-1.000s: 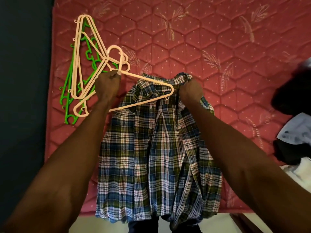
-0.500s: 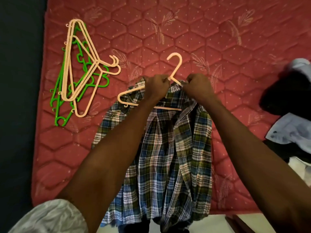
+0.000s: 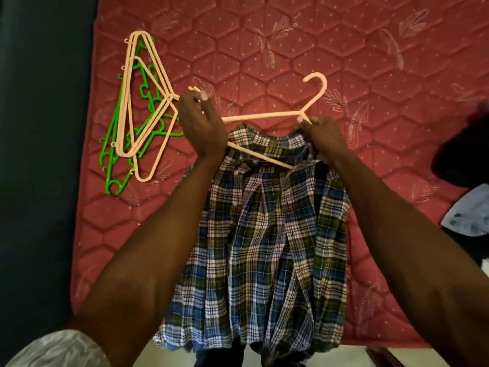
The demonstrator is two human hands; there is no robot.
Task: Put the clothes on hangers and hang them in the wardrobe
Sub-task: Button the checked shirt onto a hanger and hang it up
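in the head view a plaid shirt [image 3: 262, 234] lies spread on a red quilted mattress [image 3: 291, 49], its collar at the far end and its hem hanging over the near edge of the mattress. a peach hanger [image 3: 267, 116] is held just above the shirt's collar, its hook pointing up and away beyond the collar toward the right; one arm of the hanger crosses the collar and disappears under the fabric near the right shoulder. the left hand [image 3: 202, 125], at the left of the collar, has its fingers curled round the hanger's left end. the right hand [image 3: 321, 133], at the right of the collar, pinches the hanger at its neck, and seems to gather the collar fabric under its palm, though that hold is not clear. left of the shirt, beside the left hand, a pile of spare hangers [image 3: 140, 107], peach over green, rests on the mattress. well to the right of the shirt, at the mattress edge, a heap of dark and pale clothes [image 3: 465, 181] lies partly out of view.
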